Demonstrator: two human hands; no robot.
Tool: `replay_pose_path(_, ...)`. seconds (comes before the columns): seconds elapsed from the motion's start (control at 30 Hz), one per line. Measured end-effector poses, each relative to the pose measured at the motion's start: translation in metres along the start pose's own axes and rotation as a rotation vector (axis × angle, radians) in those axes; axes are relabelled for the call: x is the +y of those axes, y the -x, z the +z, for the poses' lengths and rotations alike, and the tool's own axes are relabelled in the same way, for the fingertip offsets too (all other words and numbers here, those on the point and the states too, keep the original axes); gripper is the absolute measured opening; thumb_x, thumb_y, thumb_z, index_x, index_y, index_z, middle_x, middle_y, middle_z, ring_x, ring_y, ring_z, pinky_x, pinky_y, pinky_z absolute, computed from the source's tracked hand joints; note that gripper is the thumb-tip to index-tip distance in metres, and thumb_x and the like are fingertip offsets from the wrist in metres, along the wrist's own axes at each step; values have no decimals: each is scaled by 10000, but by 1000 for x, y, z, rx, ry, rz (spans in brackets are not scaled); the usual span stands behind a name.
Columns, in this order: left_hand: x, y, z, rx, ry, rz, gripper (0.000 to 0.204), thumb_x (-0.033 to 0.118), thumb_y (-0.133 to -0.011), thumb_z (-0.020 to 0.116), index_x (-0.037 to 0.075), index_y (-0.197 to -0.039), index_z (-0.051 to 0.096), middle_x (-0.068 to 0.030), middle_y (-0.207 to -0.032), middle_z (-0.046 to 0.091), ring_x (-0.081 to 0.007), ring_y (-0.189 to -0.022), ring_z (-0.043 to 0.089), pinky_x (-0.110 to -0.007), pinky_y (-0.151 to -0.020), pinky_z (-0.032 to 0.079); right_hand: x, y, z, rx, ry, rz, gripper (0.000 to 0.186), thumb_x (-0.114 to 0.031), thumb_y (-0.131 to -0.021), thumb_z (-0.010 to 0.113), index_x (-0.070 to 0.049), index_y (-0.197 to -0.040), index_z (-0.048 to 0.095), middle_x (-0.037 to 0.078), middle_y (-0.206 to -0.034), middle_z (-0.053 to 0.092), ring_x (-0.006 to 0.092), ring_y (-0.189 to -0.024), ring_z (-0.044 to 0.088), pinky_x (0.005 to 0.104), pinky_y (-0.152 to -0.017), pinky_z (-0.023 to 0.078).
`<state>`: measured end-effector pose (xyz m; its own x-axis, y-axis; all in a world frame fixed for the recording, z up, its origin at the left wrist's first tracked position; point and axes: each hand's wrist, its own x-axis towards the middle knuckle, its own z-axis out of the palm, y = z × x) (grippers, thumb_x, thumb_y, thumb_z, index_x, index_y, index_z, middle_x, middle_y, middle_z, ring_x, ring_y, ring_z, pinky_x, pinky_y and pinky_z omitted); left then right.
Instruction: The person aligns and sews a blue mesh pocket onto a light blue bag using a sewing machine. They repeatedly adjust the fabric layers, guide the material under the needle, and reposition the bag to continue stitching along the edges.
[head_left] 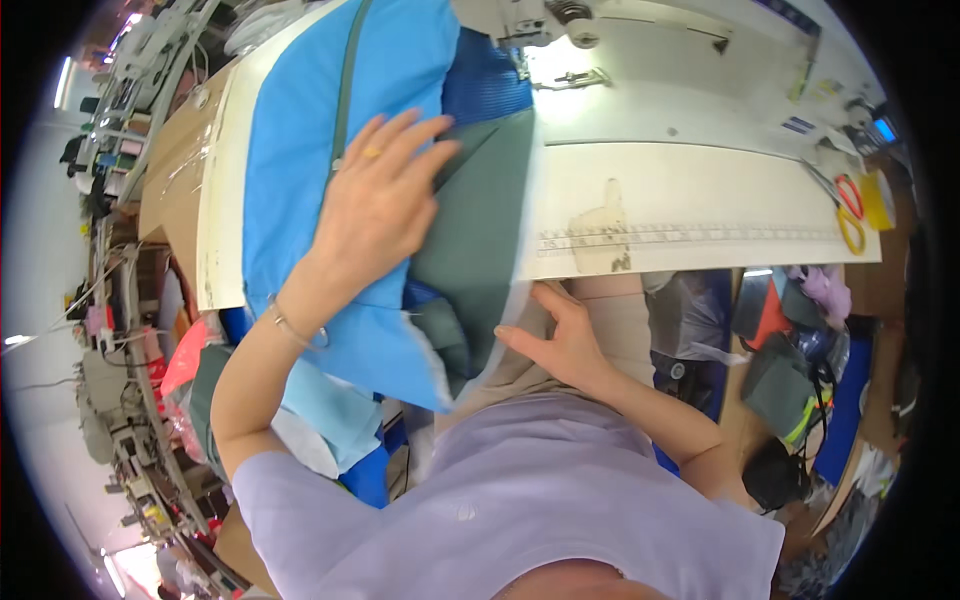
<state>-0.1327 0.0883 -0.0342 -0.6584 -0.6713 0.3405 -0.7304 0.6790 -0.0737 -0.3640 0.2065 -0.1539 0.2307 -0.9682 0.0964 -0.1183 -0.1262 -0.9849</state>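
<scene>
A sewn piece of bright blue fabric (pixel 290 190) with a dark zipper strip (pixel 352 75) lies on the white sewing table, joined to a grey-green fabric panel (pixel 475 215). Blue mesh (pixel 485 85) shows at its far end, by the sewing machine's needle area (pixel 525 65). My left hand (pixel 385 190) rests on the fabric, palm down, fingers spread. At the panel's right edge, near the table's front, is my right hand (pixel 560 340). Its thumb and forefinger stand apart; the thumb tip is at the fabric edge. The near corner of the piece hangs over my lap.
Scissors with red and yellow handles (pixel 848 212) and a yellow tape roll (pixel 878 200) lie at the table's right end. A ruler strip (pixel 690 235) runs along the front. Fabric scraps (pixel 780 375) lie low at right, light blue cloth (pixel 330 410) at left.
</scene>
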Motion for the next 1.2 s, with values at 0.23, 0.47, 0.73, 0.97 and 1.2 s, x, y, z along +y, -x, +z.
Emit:
replay_pose_path(0.23,26,-71,32,-62,120,-159,246,196,-842,791,64,-1032,707,-59,-1000,711,-265,-914,697,-397,-770,560,-14,10,6,-246,-371,169,225,-203,-935,777,17,-975,746,97,-772,718,186,-635,616,318,-608,500)
replay_pose_path(0.47,8,-75,36,-90,277,-306,215,213,-862,795,43,-989,762,-77,-869,731,-243,-761,697,-364,-669,546,-34,-12,-26,-247,26,-219,268,-219,-890,804,-12,-790,667,83,-669,606,224,-581,598,374,-552,486)
replay_pose_path(0.73,3,-69,34,-6,403,-304,152,174,-904,732,53,-962,804,-91,-863,743,-297,-804,697,-399,-700,537,-63,-90,-77,50,598,-617,299,-60,-824,766,-4,-1112,708,107,-1069,712,311,-959,687,394,-768,575)
replay_pose_path(0.97,3,-70,38,37,404,-284,130,135,-895,739,30,-943,799,-97,-832,737,-280,-749,684,-390,-677,525,-28,-148,-85,-58,846,-808,305,-59,-819,673,6,-1114,709,95,-1159,689,268,-1163,608,384,-984,501)
replay_pose_path(1.2,0,-67,42,96,516,-363,104,100,-889,747,14,-924,794,-97,-783,723,-224,-640,657,-327,-591,498,-25,-162,-101,-225,835,-910,297,-85,-800,704,-2,-1085,712,72,-1139,687,260,-1150,609,376,-1003,498)
